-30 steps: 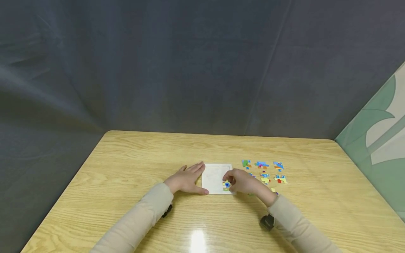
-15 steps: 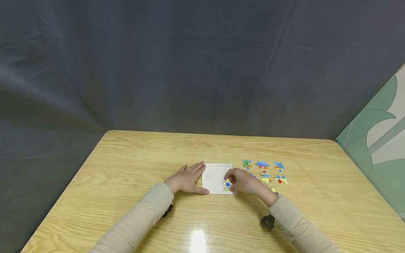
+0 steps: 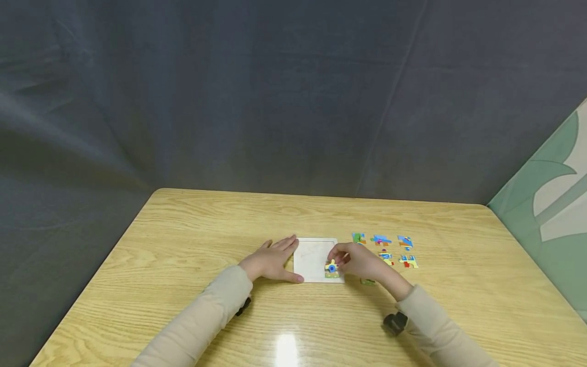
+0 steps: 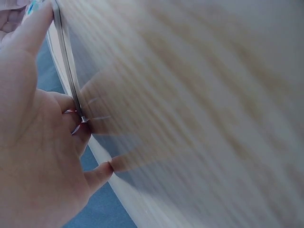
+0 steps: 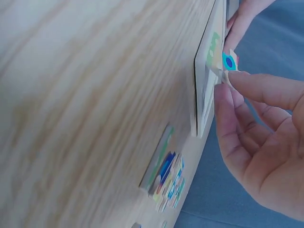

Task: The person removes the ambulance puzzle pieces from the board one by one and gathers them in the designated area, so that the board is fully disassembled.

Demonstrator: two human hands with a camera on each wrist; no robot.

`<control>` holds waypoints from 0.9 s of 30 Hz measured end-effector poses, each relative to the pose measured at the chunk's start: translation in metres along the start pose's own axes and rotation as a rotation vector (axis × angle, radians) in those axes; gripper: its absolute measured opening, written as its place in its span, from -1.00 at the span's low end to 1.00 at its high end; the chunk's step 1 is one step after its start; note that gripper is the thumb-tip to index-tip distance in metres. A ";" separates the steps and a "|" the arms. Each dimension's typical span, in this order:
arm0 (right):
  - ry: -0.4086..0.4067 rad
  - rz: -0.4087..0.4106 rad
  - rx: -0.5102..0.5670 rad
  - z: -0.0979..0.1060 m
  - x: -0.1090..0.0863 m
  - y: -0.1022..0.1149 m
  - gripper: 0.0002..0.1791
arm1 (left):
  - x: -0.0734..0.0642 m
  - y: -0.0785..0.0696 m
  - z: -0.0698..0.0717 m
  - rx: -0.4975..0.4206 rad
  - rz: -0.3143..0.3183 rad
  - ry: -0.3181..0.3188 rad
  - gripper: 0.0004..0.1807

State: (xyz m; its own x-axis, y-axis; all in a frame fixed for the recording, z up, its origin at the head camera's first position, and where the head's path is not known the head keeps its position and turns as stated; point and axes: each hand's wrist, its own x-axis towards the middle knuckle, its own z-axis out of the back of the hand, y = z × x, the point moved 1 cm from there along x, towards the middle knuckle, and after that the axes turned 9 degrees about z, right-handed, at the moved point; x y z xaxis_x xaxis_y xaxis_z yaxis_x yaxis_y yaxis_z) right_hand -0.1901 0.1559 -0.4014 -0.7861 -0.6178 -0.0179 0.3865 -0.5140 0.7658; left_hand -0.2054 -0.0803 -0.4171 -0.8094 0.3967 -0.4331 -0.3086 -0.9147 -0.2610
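A square white puzzle tray (image 3: 308, 261) with a raised rim lies on the wooden table. My left hand (image 3: 271, 261) rests spread along its left edge, thumb at the near corner and fingertips at the far one. Over the tray's near right corner, my right hand (image 3: 361, 262) pinches a jigsaw piece (image 3: 332, 269) with a blue round shape on yellow and a green lower edge. In the right wrist view the jigsaw piece (image 5: 230, 61) stands tilted between thumb and forefinger, its green end low against the tray's rim (image 5: 196, 95).
Several loose jigsaw pieces (image 3: 381, 239) lie face up to the right of the tray, some partly hidden by the right hand and forearm. One jigsaw piece (image 3: 368, 281) shows below the right wrist. A dark curtain (image 3: 293, 102) hangs behind the table.
My right hand has shifted slightly to the right, and more of the pinched jigsaw piece shows. The forearm now covers a loose piece near it. My left hand stays in place.
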 end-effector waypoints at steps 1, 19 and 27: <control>-0.001 0.001 0.007 0.001 -0.001 0.000 -0.76 | 0.000 0.000 0.000 0.001 0.000 -0.001 0.07; -0.069 -0.058 0.024 0.025 -0.025 -0.004 -0.77 | -0.001 0.001 -0.001 -0.010 -0.014 -0.001 0.06; -0.099 -0.092 0.039 0.045 -0.046 -0.014 -0.75 | -0.001 0.000 -0.001 -0.018 -0.014 -0.001 0.06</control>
State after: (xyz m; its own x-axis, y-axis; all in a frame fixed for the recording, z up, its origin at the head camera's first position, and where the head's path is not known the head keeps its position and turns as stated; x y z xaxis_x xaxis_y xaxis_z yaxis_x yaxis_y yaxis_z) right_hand -0.1812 0.2185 -0.3827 -0.8618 -0.5065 -0.0275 0.2928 -0.5411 0.7883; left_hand -0.2042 -0.0809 -0.4180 -0.8053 0.4095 -0.4288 -0.3109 -0.9074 -0.2827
